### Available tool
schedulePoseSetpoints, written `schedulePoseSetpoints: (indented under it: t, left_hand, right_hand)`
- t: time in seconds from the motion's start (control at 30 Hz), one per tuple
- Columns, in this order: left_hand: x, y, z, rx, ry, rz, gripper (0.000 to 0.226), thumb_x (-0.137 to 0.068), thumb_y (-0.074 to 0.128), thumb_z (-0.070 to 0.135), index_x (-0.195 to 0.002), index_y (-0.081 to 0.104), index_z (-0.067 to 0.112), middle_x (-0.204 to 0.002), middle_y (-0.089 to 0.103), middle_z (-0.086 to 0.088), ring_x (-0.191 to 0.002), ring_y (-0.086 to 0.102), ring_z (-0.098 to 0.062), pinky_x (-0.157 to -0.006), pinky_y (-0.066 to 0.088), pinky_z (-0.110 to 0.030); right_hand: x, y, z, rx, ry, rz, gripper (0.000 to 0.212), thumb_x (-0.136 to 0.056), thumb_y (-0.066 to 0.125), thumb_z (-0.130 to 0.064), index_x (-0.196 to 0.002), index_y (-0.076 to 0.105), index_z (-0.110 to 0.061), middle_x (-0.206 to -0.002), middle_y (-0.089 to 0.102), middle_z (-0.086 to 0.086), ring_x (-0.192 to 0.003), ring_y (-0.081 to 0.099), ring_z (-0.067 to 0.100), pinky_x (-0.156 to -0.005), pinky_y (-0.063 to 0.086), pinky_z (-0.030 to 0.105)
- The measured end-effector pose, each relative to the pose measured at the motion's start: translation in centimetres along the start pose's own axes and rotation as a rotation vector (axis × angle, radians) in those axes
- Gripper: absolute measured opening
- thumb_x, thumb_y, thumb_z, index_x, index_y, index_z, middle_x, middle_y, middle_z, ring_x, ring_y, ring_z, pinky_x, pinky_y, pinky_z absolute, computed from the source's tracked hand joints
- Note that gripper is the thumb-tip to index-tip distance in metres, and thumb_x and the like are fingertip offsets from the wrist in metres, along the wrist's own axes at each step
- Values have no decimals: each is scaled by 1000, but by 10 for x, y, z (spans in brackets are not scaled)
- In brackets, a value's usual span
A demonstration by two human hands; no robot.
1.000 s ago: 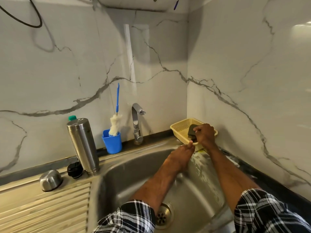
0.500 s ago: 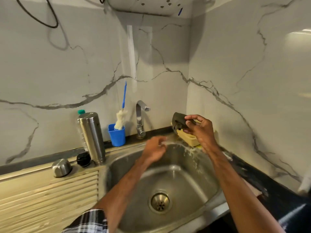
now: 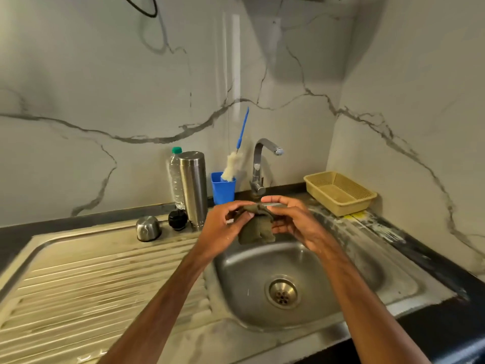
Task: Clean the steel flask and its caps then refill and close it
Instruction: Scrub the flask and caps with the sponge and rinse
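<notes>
Head view: two hands hold a scrub pad over the sink, with the flask waiting on the drainboard.

The left hand (image 3: 223, 227) and right hand (image 3: 291, 219) each pinch the top edge of the dark, limp scrub pad (image 3: 256, 224), which droops above the sink (image 3: 315, 271). At ten o'clock from the pad the steel flask (image 3: 193, 189) stands upright. Its black cap (image 3: 178, 219) sits just beside it and the steel cap (image 3: 147, 228) lies at nine o'clock. The flask looks rigid and smooth, and probably slippery once soapy. A full wrap round the mid-body should hold it best, while the pad folds to fit.
</notes>
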State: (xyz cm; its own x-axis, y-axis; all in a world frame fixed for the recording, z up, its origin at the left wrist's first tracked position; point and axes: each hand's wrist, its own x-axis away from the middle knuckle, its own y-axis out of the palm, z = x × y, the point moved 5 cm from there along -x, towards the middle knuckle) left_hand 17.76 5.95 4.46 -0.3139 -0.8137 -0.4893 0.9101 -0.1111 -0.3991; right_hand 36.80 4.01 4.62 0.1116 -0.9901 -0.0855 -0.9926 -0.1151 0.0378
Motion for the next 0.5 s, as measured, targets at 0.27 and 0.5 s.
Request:
schedulePoseSetpoints:
  t: [0.27, 0.5]
  left_hand:
    - [-6, -24, -26, -26, -119, 164, 65, -84, 59, 66, -81, 70, 2, -69, 67, -17, -61, 65, -32, -60, 55, -49]
    - [0, -15, -29, 86, -278, 50, 33, -92, 71, 46, -97, 77, 14, -81, 78, -3, -81, 76, -22, -81, 62, -50]
  right_hand:
    - [-25, 34, 22, 23, 85, -12, 67, -91, 43, -67, -135, 60, -20, -126, 69, 4, -115, 67, 22, -94, 57, 44]
    - [-20, 32, 26, 11, -68, 125, 26, -90, 74, -22, -116, 72, -16, -104, 77, 3, -96, 74, 17, -70, 60, 30]
